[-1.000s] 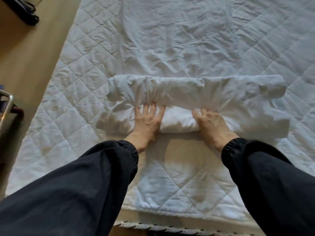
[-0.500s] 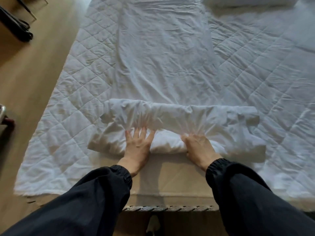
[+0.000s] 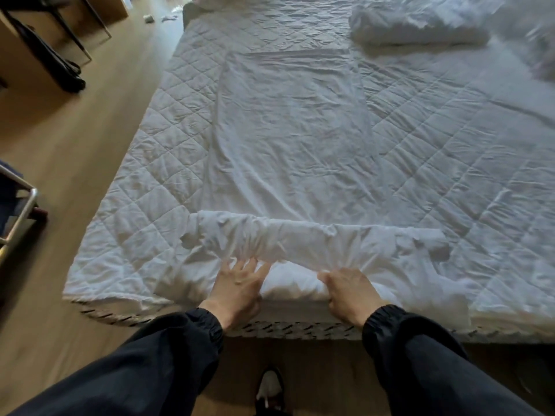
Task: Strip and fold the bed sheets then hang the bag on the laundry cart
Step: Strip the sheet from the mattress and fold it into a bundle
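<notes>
Position: at the near edge of the bed (image 3: 156,163), quilted cover bare on both sides of the work. Open wood floor (image 3: 75,145) along the bed's left edge. Metal rail (image 3: 21,217) at far left, well apart from the bed. Dark bag (image 3: 64,75) on the floor off the far left corner. Folded white bundle (image 3: 417,28) near the far right corner, with blurred white bedding beyond it. One shoe (image 3: 270,385) on the floor below the near edge.

Sheet (image 3: 288,139): folded into a long strip down the middle of the bed, far end flat and short of the bundle. Rolled end (image 3: 300,238) crosswise, close to the near edge, directly ahead of both hands and wider than the span between them.

Left hand (image 3: 237,286): fingers spread and nearly straight, pressing on the near side of the rolled end, holding nothing. Right hand (image 3: 350,291): fingers curled, tips buried in cloth, gripping the sheet at the rolled end. Dark sleeves down to both wrists.
</notes>
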{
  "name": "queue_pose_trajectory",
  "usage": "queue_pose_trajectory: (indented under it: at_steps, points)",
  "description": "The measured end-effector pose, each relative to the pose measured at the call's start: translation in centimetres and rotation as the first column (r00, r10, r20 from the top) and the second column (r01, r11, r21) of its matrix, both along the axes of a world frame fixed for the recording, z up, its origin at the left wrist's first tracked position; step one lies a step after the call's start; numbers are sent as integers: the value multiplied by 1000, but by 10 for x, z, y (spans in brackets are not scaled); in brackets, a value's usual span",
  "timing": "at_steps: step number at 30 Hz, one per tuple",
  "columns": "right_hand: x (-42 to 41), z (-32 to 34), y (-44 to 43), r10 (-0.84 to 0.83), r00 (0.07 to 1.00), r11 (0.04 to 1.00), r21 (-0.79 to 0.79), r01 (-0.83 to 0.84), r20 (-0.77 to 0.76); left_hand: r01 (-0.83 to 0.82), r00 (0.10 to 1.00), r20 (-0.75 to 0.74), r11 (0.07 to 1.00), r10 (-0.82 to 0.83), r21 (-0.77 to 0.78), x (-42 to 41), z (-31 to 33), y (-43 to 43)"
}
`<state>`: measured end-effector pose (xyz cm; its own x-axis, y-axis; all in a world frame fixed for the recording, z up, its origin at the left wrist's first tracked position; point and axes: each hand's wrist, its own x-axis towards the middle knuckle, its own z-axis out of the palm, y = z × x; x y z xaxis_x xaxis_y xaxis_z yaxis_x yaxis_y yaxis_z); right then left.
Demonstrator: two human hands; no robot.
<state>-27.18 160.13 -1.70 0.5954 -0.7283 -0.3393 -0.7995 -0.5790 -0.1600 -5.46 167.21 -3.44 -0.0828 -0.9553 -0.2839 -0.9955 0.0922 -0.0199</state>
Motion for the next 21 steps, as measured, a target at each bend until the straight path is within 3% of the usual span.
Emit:
queue_pose_trajectory:
  at_steps: [4, 8, 12, 14, 18, 21]
  points:
    - [6, 43, -27, 35, 998, 999, -4, -35, -55, 10, 999, -43, 996, -14, -86, 16, 36, -28]
    - [16, 76, -70, 6, 999, 994, -107, -12, -51, -7, 1000, -12, 985, 5, -171, 33, 71, -76]
    - [27, 82, -111, -17, 1000, 886, -464, 22, 15, -75, 997, -21, 940, 72, -332, 43, 91, -125]
    - [33, 72, -130, -84, 994, 821, -560, 112, 75, -74, 995, 30, 911, 95, -406, 48, 87, -147]
    - [49, 40, -149, -206, 977, 903, -377, 208, 47, -126, 983, 72, 913, 167, -389, 60, 62, -177]
    - [58, 6, -160, -165, 986, 968, -191, 160, -7, -110, 993, 23, 967, 119, -228, 63, 33, -190]
